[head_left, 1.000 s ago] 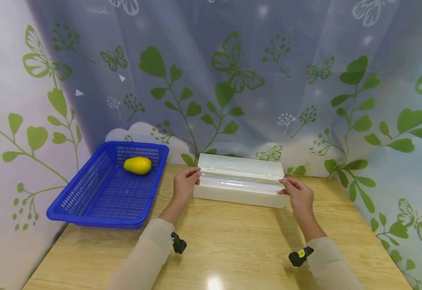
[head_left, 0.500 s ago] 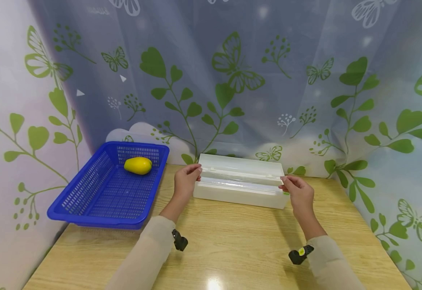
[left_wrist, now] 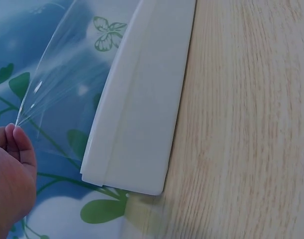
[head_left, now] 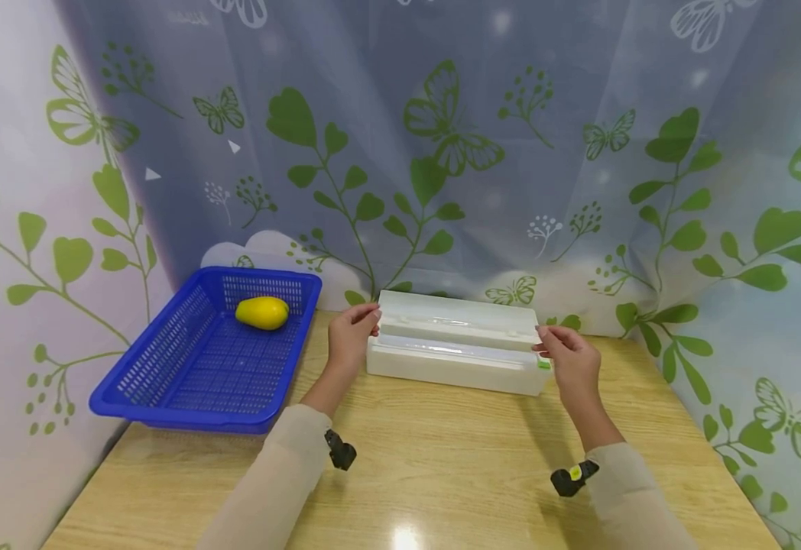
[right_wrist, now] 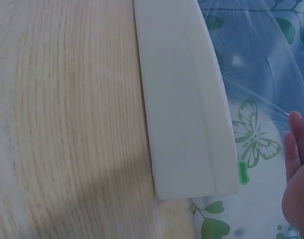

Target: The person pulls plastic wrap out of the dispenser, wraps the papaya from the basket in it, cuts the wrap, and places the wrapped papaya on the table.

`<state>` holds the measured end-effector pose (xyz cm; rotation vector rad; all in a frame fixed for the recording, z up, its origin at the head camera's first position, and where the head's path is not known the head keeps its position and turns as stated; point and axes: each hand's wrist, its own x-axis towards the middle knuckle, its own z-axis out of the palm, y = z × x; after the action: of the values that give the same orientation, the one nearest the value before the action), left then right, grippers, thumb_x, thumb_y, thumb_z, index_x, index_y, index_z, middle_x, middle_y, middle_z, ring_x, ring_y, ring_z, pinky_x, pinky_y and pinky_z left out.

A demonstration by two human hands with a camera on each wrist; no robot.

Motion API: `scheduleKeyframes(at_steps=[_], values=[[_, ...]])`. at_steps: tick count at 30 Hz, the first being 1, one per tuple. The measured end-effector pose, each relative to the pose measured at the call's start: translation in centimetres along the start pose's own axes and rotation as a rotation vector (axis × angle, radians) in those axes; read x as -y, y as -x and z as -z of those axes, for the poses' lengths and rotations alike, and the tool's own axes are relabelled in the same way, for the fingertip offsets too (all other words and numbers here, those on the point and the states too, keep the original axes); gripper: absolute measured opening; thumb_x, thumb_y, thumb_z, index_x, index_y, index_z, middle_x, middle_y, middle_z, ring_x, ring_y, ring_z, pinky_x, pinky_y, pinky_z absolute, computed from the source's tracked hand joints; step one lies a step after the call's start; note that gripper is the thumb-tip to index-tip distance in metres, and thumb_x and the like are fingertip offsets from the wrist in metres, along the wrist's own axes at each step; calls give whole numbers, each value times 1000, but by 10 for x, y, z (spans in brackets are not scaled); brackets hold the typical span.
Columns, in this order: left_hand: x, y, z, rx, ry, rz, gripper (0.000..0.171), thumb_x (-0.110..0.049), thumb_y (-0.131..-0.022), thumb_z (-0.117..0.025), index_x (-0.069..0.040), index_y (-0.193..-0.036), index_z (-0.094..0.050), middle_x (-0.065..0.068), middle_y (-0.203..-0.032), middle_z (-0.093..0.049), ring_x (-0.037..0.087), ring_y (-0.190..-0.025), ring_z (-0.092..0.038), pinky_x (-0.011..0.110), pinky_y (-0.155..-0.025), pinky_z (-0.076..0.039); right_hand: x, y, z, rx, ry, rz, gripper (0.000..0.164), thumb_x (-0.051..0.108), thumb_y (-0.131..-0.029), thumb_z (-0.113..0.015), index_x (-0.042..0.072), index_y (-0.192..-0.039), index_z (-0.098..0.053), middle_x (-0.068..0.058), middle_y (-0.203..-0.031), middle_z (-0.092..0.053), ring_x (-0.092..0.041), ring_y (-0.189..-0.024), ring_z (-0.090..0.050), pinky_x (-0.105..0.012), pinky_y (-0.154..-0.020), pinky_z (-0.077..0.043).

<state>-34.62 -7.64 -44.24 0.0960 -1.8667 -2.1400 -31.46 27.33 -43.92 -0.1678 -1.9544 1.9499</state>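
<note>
While both hands pinch the clear film [left_wrist: 47,94] by its near-opposite corners, the sheet spans the gap above the open white box [head_left: 455,370]. The left hand [head_left: 349,342] nips its corner between thumb and fingertips; the right hand [head_left: 574,363] holds the other side likewise, though its thumb is not clear in the right wrist view. Neither hand grips the box, which sits on the table [head_left: 407,466] with its lid [head_left: 458,309] raised at the back and a green slider [right_wrist: 244,173] at its right end.

Creases fan out from the left fingertips and also run to the right ones, so the load seems gathered at two small points. A hard pull there could tear a corner or let it slip from the pinch. Uneven pulling would likely skew the sheet, and slack could let it fold and cling to itself or to the fingers. With nothing visibly steadying the box, strong drag might slide or tip it. The blue basket [head_left: 187,420], holding a yellow fruit [head_left: 261,313], stands near the left arm, so a wide leftward sweep could knock its rim.
</note>
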Motion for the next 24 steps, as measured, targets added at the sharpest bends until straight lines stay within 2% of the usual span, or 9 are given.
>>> scheduleKeyframes(at_steps=[3,6,12,19,21,24], values=[[-2,-2,0,-1,-2,-9,17,-5,-93,-70,2,-108,-75,11,-87,-71,20,-70,-64,19,-61,-55,3,-2,-1,-5,-5,14,26,22,-91,-76,1,-107,-72,5,-92,-76,-11,-74,-72,-25,-72,-60],[-5,-4,0,1,-5,-15,17,-6,-93,-71,1,-107,-76,16,-91,-71,20,-71,-64,19,-61,-55,6,-3,-2,-7,-3,13,27,22,-92,-76,0,-108,-71,5,-87,-74,-10,-73,-72,-24,-71,-60],[-11,-9,-2,8,-6,-38,17,-7,-93,-71,2,-107,-75,11,-89,-72,15,-69,-64,19,-61,-55,12,-7,-3,-20,5,4,29,24,-92,-76,1,-108,-70,3,-82,-73,-9,-72,-72,-20,-69,-59],[-20,-13,-4,6,24,-63,19,-3,-93,-69,8,-109,-73,35,-107,-67,8,-64,-60,17,-59,-54,21,-13,-5,-6,-20,10,27,24,-91,-77,3,-107,-69,8,-85,-73,-6,-69,-71,-18,-69,-58],[-22,-13,-4,6,27,-65,19,-3,-93,-69,8,-109,-73,33,-105,-68,9,-65,-61,18,-61,-55,24,-15,-5,3,-38,13,29,23,-91,-77,2,-108,-69,8,-85,-73,-6,-69,-71,-18,-69,-59],[-23,-14,-4,2,34,-66,19,-4,-93,-70,7,-109,-74,24,-96,-71,14,-67,-63,24,-65,-57,28,-16,-6,17,-42,19,31,23,-91,-76,1,-111,-69,8,-87,-73,-6,-70,-71,-19,-70,-59]])
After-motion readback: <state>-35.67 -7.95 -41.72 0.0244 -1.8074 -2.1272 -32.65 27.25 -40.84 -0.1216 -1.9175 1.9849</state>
